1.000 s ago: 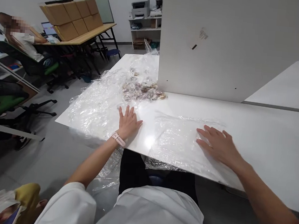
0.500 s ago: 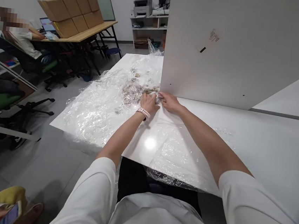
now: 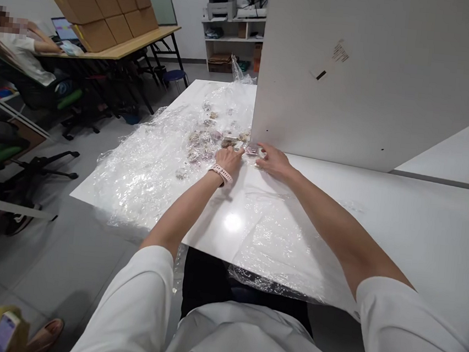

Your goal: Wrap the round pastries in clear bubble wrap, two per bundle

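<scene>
On the white table (image 3: 212, 235), small clear packets with brownish and pinkish contents (image 3: 205, 140) lie on crumpled transparent plastic film (image 3: 135, 177). My left hand (image 3: 229, 161), with a pale pink band at the wrist, reaches to the near edge of these packets. Its fingers are apart and touch the area beside them; the fingertips are partly hidden. To its right, my right hand (image 3: 276, 162) has thumb and forefinger spread around the end of a clear packet (image 3: 253, 150). A gap shows between those fingers. What exactly the packets contain is too small to tell.
A large white upright panel (image 3: 329, 96) stands on the table at the right. Film hangs over the front edge. Cardboard boxes (image 3: 112, 20) are stacked on a wooden desk at back left, where a person (image 3: 19, 44) sits. Another person's phone (image 3: 4, 331) shows at lower left.
My right hand has drawn slightly right, its thumb and forefinger now spread, showing more of the clear packet. My left hand has shifted slightly left and down. The view has turned a little.
</scene>
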Tool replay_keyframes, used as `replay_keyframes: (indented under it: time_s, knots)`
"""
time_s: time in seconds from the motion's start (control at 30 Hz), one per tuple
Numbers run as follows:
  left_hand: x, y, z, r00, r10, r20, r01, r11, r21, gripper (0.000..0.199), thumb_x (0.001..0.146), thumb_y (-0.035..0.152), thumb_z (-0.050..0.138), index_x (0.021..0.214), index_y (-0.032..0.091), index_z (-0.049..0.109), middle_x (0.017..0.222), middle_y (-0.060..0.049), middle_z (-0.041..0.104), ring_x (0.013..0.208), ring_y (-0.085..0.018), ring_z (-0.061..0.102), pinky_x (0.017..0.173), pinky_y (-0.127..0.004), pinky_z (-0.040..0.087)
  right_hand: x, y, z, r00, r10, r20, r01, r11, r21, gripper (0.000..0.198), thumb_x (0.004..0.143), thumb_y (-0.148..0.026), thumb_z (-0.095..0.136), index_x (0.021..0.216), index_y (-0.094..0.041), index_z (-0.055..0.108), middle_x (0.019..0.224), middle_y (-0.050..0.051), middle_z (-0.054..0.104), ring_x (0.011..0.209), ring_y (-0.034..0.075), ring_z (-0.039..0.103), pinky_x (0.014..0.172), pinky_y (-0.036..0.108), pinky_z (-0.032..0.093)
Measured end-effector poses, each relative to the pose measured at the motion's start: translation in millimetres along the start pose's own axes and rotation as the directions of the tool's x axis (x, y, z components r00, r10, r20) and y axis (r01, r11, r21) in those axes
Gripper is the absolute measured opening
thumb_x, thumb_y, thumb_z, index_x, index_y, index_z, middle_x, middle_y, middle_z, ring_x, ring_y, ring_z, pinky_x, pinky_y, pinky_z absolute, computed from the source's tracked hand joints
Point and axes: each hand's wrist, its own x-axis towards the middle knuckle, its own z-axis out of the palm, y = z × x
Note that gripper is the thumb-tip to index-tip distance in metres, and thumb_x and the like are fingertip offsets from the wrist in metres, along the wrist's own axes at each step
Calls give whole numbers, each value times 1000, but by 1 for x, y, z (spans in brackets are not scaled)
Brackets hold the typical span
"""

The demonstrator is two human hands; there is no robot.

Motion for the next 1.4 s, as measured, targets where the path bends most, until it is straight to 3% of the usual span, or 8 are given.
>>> replay_keyframes:
  time_s: [0.27, 0.4, 0.57, 0.77, 0.87, 1.0, 1.2, 1.4]
  knots:
    - [-10, 10, 8, 969, 189, -157, -178, 981, 82, 47, 94, 5, 33, 135, 17, 52, 94, -13, 71, 91, -26, 68, 102, -48, 38, -43, -5, -3, 992, -105, 65, 116, 974, -196, 58, 88, -40, 57, 142, -22, 51, 130, 15, 60, 121, 34, 50, 95, 46, 46]
    - [-5, 3, 16, 955, 180, -235, -180, 983, 21, 49, 91, 3, 38, 133, 19, 56, 114, -14, 70, 121, -28, 60, 115, -54, 28, -43, -6, -3, 997, -59, 45, 65, 988, -138, 56, 87, -31, 53, 142, -19, 51, 123, 15, 64, 116, 33, 53, 94, 45, 45]
    - [-5, -1, 5, 928, 153, -340, -203, 972, -118, 35, 91, 8, 44, 119, 20, 62, 152, -10, 48, 150, -31, 28, 123, -60, 16, -51, -9, -36, 999, 38, 15, -38, 999, 12, 59, 81, -32, 61, 138, -19, 53, 113, 11, 69, 103, 29, 61, 89, 43, 48]
    - [-105, 60, -30, 848, 250, -468, -469, 765, -441, 40, 103, 13, 22, 139, 14, 39, 116, -16, 68, 105, -23, 67, 86, -41, 58, -178, -14, -103, 967, -236, -92, 244, 965, 93, 39, 88, -40, 63, 124, -26, 63, 110, 8, 69, 98, 24, 62, 82, 41, 51]
    - [-177, 103, -5, 735, 493, -464, -672, 620, -405, 46, 97, 1, 24, 135, 18, 43, 135, -14, 61, 125, -19, 60, 96, -36, 56, -262, -1, -95, 949, -312, -37, 314, 949, 44, 25, 92, -37, 60, 114, -27, 68, 104, 7, 70, 94, 23, 62, 75, 39, 53]
    - [-221, 141, 44, 711, 613, -344, -703, 624, -341, 56, 96, 6, 37, 151, 16, 29, 156, -16, 41, 150, -26, 32, 120, -51, 36, -323, 21, -54, 969, -213, -126, 206, 976, -67, 29, 96, -35, 52, 121, -30, 67, 114, 10, 70, 103, 27, 63, 84, 47, 55]
    - [-247, 121, 47, 712, 593, -376, -699, 652, -294, 75, 96, 44, 57, 156, 17, 23, 164, -19, 24, 155, -33, 7, 123, -63, 20, -371, 17, -53, 970, -152, -192, 120, 979, -168, 57, 91, -46, 61, 146, -38, 46, 142, 9, 56, 125, 34, 55, 102, 56, 47]
    - [-273, 89, 82, 656, 461, -597, -711, 644, -283, 31, 97, 8, 47, 122, 20, 60, 127, -12, 68, 132, -23, 57, 108, -46, 50, -420, 30, -37, 953, -93, -289, 56, 989, -134, 31, 96, -29, 51, 124, -38, 63, 114, 7, 70, 106, 30, 66, 88, 50, 52]
